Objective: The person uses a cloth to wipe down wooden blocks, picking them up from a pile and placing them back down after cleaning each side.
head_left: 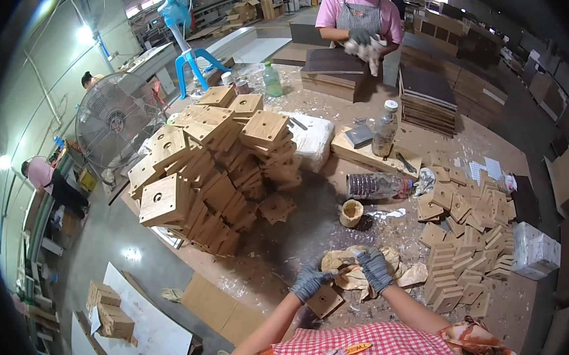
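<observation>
My left hand (pixel 311 282), in a grey work glove, is closed above a square wooden block (pixel 325 301) with a hole in it. Its fingertips point toward a crumpled tan sheet (pixel 405 276), cloth or paper, on the table. My right hand (pixel 374 271), gloved the same way, is curled over that sheet. A small object seems pinched in each hand, too small to name. Some beige material (pixel 335 260) lies on the sheet between the hands. Just beyond stands a small tan-crusted cup (pixel 351 214).
Tall stacks of square wooden blocks (pixel 199 177) stand at left; many small wooden pieces (pixel 460 231) are heaped at right. A clear plastic bottle (pixel 377 185) lies beyond the cup, near a glass jar (pixel 385 129). Across the table a gloved co-worker (pixel 362 20) handles a cloth by dark panels.
</observation>
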Tool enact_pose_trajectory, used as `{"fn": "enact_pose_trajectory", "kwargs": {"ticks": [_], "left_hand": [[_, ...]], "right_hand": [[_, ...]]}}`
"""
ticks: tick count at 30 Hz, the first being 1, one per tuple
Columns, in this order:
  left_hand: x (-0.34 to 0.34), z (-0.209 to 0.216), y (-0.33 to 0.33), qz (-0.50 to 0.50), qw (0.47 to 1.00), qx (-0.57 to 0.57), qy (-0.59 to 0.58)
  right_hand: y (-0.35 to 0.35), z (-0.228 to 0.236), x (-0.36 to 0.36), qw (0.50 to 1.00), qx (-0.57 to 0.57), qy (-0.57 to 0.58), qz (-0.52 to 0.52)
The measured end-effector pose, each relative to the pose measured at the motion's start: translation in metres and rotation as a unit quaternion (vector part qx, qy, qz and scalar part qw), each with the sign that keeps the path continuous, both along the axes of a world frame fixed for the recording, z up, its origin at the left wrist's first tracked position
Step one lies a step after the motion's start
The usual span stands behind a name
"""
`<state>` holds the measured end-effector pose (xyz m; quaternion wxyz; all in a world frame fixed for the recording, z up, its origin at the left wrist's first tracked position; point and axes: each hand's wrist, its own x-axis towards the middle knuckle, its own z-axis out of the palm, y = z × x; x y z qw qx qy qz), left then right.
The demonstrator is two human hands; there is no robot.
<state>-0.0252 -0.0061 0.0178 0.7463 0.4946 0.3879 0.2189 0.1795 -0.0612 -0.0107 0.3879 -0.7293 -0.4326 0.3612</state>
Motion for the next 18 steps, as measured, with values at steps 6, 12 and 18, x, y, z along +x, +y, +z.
{"fn": "enact_pose_trajectory", "kwargs": {"ticks": [6, 12, 18], "left_hand": [[-0.013, -0.010, -0.006, 0.023, 0.997, -0.013, 0.072], [-0.030, -0.002, -0.024, 0.029, 0.998, 0.023, 0.052], [-0.049, 0.038, -0.026, 0.192, 0.979, -0.018, -0.063]], "right_hand": [[0.048, 0.032, 0.016, 0.973, 0.198, 0.031, -0.113], [0.090, 0.036, 0.047, 0.937, 0.102, -0.328, 0.060], [0.053, 0.074, 0.020, 0.865, 0.194, -0.460, 0.038]]}}
